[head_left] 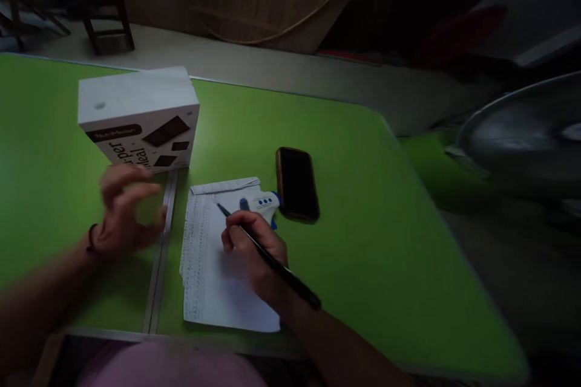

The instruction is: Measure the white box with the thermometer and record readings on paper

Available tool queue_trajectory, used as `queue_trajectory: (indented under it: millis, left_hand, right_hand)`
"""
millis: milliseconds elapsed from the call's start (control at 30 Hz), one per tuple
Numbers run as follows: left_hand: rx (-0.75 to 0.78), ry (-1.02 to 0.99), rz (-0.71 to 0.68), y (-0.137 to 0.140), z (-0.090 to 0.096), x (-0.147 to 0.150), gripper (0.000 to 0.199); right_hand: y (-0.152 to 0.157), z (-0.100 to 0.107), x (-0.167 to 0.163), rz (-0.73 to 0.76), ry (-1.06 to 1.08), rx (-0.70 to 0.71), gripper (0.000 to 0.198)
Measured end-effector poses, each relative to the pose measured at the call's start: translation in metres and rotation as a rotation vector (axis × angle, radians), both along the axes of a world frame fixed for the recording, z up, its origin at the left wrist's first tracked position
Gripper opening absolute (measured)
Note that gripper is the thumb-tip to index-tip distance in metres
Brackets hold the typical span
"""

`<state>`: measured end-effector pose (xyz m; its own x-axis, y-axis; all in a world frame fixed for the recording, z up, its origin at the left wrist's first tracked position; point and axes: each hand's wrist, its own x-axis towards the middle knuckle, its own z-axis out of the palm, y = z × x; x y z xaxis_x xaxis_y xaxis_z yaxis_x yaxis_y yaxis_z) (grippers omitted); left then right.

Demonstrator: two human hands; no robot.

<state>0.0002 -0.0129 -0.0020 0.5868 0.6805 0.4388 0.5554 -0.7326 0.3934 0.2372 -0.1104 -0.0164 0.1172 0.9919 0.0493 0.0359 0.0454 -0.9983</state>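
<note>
My right hand (258, 254) is closed round a dark pen (290, 278), its tip just above a white paper pad (227, 296). Small handwritten marks run in columns down the left part of the pad, and its top edge is folded over. My left hand (131, 208) is lifted over the green table, fingers curved and apart, holding nothing. Just beyond it stands a white printed box (140, 97). A white and blue device (261, 202), perhaps an infrared thermometer, lies across the pad's upper right, partly hidden by my right hand.
A dark-screened phone (297, 184) lies right of the pad. The green table (363, 242) has a metal seam (158, 266) running between my left hand and the pad. Past its right side is a round, shiny object (521, 133). A dark chair (106, 12) stands at the back left.
</note>
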Motion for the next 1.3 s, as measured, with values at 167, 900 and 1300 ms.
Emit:
queue_trajectory:
  millis: [167,900,1300]
  left_hand:
    - [-0.003,0.22,-0.4,-0.014,-0.005,0.024,0.048]
    - [-0.203,0.366,-0.478,-0.019,-0.005,0.028,0.06]
    - [-0.207,0.366,-0.472,-0.02,-0.007,0.028,0.06]
  right_hand:
    - [0.005,-0.002,-0.003,-0.052,-0.226,0.041,0.028]
    - [0.014,-0.001,0.002,-0.105,-0.506,-0.016,0.014]
    - [0.013,-0.011,0.002,-0.198,-0.387,-0.072,0.017]
